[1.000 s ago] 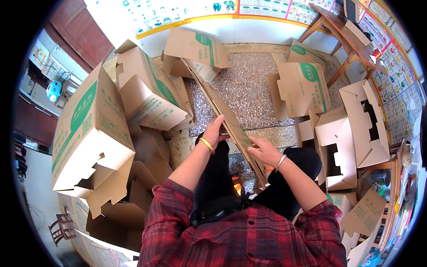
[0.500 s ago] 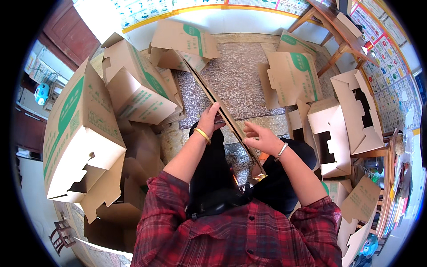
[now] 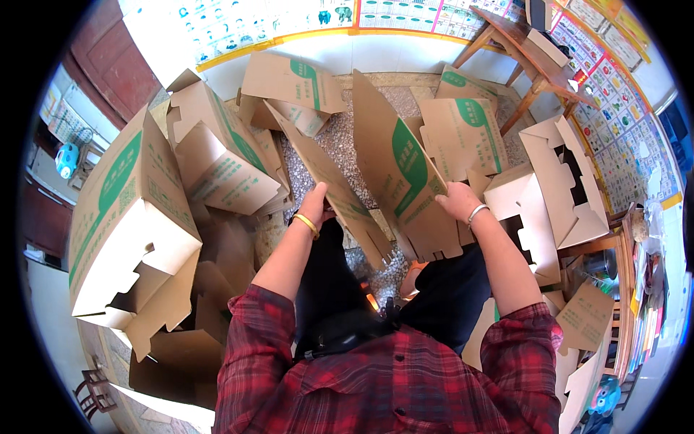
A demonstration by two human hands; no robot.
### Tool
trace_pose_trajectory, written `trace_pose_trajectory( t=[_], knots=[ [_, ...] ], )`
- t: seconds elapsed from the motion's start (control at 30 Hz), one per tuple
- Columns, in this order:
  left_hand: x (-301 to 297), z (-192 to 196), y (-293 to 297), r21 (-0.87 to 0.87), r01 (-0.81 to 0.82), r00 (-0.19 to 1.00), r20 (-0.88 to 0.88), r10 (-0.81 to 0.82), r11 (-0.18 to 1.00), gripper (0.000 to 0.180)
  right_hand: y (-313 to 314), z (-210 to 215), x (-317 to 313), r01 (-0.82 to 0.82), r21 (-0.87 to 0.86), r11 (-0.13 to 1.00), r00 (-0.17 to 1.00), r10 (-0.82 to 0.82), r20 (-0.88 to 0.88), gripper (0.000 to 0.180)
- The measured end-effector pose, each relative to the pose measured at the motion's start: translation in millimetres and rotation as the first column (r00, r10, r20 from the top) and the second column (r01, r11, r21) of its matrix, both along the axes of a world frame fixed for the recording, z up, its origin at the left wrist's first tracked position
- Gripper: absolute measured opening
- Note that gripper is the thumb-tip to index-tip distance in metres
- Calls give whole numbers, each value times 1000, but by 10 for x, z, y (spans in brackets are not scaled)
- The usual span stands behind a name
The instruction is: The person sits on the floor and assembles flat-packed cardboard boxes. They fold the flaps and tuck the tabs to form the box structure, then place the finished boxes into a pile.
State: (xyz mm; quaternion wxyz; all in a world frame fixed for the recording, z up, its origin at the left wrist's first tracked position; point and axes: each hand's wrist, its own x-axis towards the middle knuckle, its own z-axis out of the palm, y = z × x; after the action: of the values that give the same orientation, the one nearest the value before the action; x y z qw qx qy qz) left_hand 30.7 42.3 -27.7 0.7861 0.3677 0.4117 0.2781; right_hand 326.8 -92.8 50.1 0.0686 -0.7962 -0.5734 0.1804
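Note:
Two tall brown cardboard panels stand spread apart in a V in front of me, over my knees. My left hand [image 3: 315,205] grips the outer edge of the left panel [image 3: 336,184], a yellow bangle on its wrist. On the other side, my right hand [image 3: 460,202] pinches the edge of the right panel [image 3: 390,163], which bears a green printed patch. Slots and cut flaps show along both lower edges. Whether the panels join at the far side, as one unfolded box, I cannot tell. The fingertips behind the cardboard are partly hidden.
Large opened cartons [image 3: 137,195] crowd my left, one lying behind another. More cartons [image 3: 466,137] stand ahead and along my right, beside a wooden table [image 3: 531,61]. A wooden shelf [image 3: 614,289] with papers stands at the right, and a small chair [image 3: 95,390] at the lower left.
The cardboard was a narrow, closed stack; its two panels now stand wide apart. My right hand has moved up and outward and taken hold of the right panel. My left hand has shifted slightly left.

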Motion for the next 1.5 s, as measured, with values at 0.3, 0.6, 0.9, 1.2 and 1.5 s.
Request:
trace_pose_trajectory(
  t=[0.3, 0.6, 0.9, 1.2, 1.5],
  knots=[
    [-44, -41, 3, 53, -58, 992, -111, 64, 997, 49, -253, -63, 414, 196, 134, 971, 972, -174, -160, 35],
    [-23, 51, -46, 72, -93, 984, -148, 103, 993, 48, -47, -172, 1128, 366, 245, 898, 919, -308, -246, 35],
    [-25, 16, -54, 68, -106, 991, -80, 111, 992, 43, 47, -470, 1990, 300, 294, 908, 888, -378, 261, 42],
    [7, -116, -23, 94, -184, 964, -178, 198, 978, 34, -134, -523, 1830, 265, 339, 902, 797, -403, 449, 48],
    [-247, 289, 49, 233, -160, 946, -239, 217, 959, 35, -383, -480, 955, 49, 557, 829, 967, -180, 183, 53]
  ],
)
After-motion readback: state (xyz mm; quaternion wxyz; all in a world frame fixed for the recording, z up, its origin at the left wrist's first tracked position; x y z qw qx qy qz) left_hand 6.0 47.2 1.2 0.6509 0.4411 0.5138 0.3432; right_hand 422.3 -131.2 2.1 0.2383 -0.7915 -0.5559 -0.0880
